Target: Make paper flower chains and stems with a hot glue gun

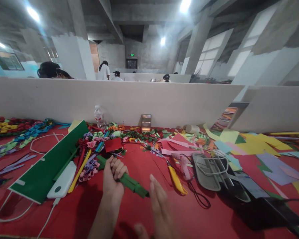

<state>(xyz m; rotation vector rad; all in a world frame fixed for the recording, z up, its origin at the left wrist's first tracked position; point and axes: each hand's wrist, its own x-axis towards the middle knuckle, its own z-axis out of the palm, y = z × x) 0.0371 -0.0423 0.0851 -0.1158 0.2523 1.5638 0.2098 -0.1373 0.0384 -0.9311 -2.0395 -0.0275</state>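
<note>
My left hand (115, 172) is wrapped in a fist round a rolled green paper tube (133, 185). The tube slants down to the right, with its wider end (102, 162) showing beyond my fist and a narrower end at the lower right. Beside that narrow end is my right hand (159, 205), slightly blurred, its fingers stretched out and its thumb apart. Whether the palm touches the tube I cannot tell. Under both hands lies the red tabletop (139, 159).
A yellow cutter (175, 181), pink glue gun (183, 166) and grey tray (205, 172) lie to the right, with coloured paper sheets (259, 142) beyond. To the left are a green board (47, 162), white power bank (62, 181) and paper flowers (91, 144). Behind stand a plastic bottle (98, 116) and white partition (127, 99).
</note>
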